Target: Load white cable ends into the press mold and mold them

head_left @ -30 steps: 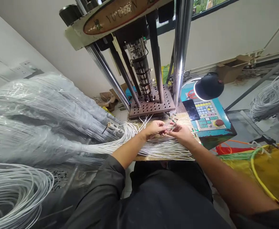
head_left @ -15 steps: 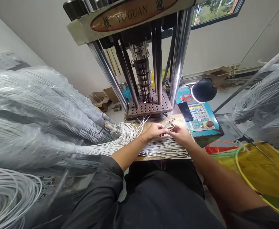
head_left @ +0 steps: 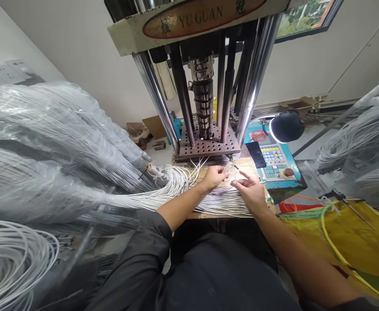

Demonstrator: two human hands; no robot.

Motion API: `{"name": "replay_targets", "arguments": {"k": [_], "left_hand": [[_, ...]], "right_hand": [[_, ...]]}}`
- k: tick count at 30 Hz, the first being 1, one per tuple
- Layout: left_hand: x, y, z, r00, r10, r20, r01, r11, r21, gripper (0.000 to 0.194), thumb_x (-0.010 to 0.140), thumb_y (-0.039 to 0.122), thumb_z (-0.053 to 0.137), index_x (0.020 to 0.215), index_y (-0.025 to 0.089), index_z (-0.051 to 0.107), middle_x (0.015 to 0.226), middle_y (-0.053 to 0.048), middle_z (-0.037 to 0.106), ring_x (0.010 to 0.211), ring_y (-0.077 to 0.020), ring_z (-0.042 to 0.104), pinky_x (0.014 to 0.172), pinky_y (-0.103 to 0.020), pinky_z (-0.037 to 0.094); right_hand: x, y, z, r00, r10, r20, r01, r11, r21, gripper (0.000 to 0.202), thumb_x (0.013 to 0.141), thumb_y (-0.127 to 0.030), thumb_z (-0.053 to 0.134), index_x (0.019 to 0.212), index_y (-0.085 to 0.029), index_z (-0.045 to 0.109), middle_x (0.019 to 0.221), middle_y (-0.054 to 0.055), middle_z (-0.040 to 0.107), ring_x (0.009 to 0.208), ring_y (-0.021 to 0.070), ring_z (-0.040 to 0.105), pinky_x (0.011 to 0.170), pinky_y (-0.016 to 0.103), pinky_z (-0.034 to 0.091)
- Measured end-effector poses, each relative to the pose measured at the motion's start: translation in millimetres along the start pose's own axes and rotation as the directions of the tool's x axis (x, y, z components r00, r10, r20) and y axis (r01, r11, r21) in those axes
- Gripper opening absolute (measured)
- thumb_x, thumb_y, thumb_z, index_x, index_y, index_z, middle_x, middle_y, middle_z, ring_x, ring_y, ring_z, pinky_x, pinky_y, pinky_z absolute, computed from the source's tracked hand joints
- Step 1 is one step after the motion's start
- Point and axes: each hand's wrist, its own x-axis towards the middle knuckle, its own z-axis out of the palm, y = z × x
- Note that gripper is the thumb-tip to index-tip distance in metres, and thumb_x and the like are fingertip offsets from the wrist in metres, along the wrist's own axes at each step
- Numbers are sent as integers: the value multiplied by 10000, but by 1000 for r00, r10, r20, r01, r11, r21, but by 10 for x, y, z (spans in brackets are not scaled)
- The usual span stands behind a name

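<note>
Left hand pinches slim, glossy strips. Right hand loosely curled, can't tell if gripping. Thin white cables bunch nearby.

Before the press, cables lie across the counter; left of it hang wrapped bundles; right, a control box.

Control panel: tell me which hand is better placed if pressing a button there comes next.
Right, probably. The right hand is nearer the control panel, thumb and forefinger apart; the left hand is farther off and pinches a slim clear piece.
</note>
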Motion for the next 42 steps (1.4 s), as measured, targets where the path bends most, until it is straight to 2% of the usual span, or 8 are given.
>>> {"name": "replay_targets", "arguments": {"k": [6, 12, 20, 23, 26, 31, 37, 42], "left_hand": [[48, -52, -15, 980, -194, 40, 199, 963, -184, 221, 811, 262, 784, 778, 113, 623, 698, -26, 675, 513, -63, 546, 538, -197, 419], [-111, 41, 1, 950, -245, 194, 278, 946, -167, 290, 813, 320, 802, 785, 115, 598, 716, -56, 693, 572, -100, 624, 576, -222, 473], [71, 146, 52, 984, 51, 171, -90, 969, 229, 274, 852, 307, 697, 665, 115, 639, 618, 4, 606, 600, -96, 566, 589, -215, 436], [163, 234, 114, 951, -5, 308, -33, 992, 119, 228, 887, 282, 655, 744, 104, 660, 672, -33, 655, 587, -100, 609, 601, -234, 485], [109, 296, 159, 883, -35, 469, -15, 995, 102, 280, 900, 333, 667, 732, 110, 651, 621, -25, 636, 505, -92, 585, 521, -216, 448], [-208, 231, 183, 811, -125, 572, 91, 992, 88, 396, 913, 497, 664, 796, 119, 686, 674, -39, 691, 457, -72, 538, 489, -213, 422], [-392, 43, 249, 965, -22, 261, 46, 995, -86, 435, 840, 545, 730, 893, 114, 755, 759, -56, 716, 640, -112, 609, 649, -242, 488], [-495, 82, 271, 994, -1, 108, 16, 990, -140, 403, 858, 511, 710, 924, 116, 752, 735, -34, 692, 522, -72, 483, 524, -227, 386]], "right_hand": [[-149, -85, -233, 993, -52, 104, 71, 979, -191, 816, 726, -488, 811, 1406, -125, 546, 869, 69, 743, 807, 205, 688, 801, 375, 557], [-32, -272, -583, 977, -196, 80, 209, 832, -514, 876, 755, -529, 771, 1509, -220, 451, 1494, 164, 526, 1255, 305, 594, 902, 429, 552], [260, -378, -376, 887, -23, 462, 337, 716, -612, 244, 822, -413, 639, 863, -220, 783, 875, 60, 777, 826, 224, 706, 841, 372, 557], [438, -322, -593, 791, -5, 611, 459, 666, -588, 193, 803, -385, 654, 807, -235, 776, 904, 51, 775, 860, 229, 704, 865, 373, 557], [765, -206, -712, 808, -143, 571, 546, 544, -637, 297, 828, -350, 613, 1024, -201, 780, 1150, 123, 743, 1049, 282, 692, 968, 427, 542], [1181, 50, -230, 674, -75, 735, 707, 357, -611, 542, 879, -284, 568, 1398, -131, 609, 1476, 205, 551, 1367, 327, 534, 1108, 463, 468], [1213, 100, 511, 615, 20, 788, 779, 143, -611, 603, 959, -256, 479, 1549, -150, 420, 1549, 204, 467, 1361, 327, 518, 1086, 470, 465], [1253, 58, 788, 606, 50, 794, 787, 107, -608, 440, 958, -326, 538, 1339, -125, 623, 1232, 223, 650, 1160, 331, 609, 993, 448, 483]]}}
